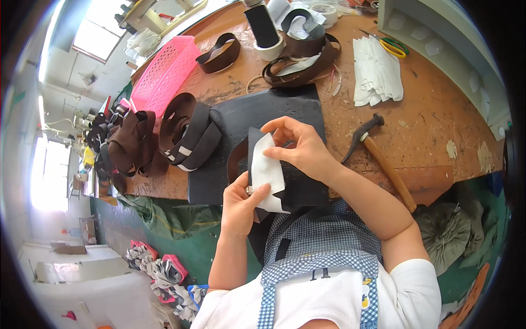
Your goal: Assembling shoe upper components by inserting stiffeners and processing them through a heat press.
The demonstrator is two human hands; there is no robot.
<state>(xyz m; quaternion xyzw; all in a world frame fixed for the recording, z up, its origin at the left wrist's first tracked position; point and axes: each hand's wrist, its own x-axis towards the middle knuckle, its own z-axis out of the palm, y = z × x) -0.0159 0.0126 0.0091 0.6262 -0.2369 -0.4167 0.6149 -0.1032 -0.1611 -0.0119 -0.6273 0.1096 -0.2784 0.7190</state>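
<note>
My left hand (241, 204) and my right hand (301, 147) both hold a dark leather piece (298, 183) over the near edge of the wooden workbench (433, 120). A white liner piece (266, 172) lies on the dark leather. My left thumb presses the white piece's lower part. My right fingers pinch the top edge of the white piece and the leather. A brown curved strip (235, 162) shows behind the leather at its left side.
A dark mat (257, 118) lies under the work. Curled brown leather pieces (189, 131) sit to the left, a pink basket (164, 74) behind them. A hammer (383, 162) lies right of my hands. White cut pieces (375, 71), scissors (395, 46) and a black thread cone (263, 27) stand farther back.
</note>
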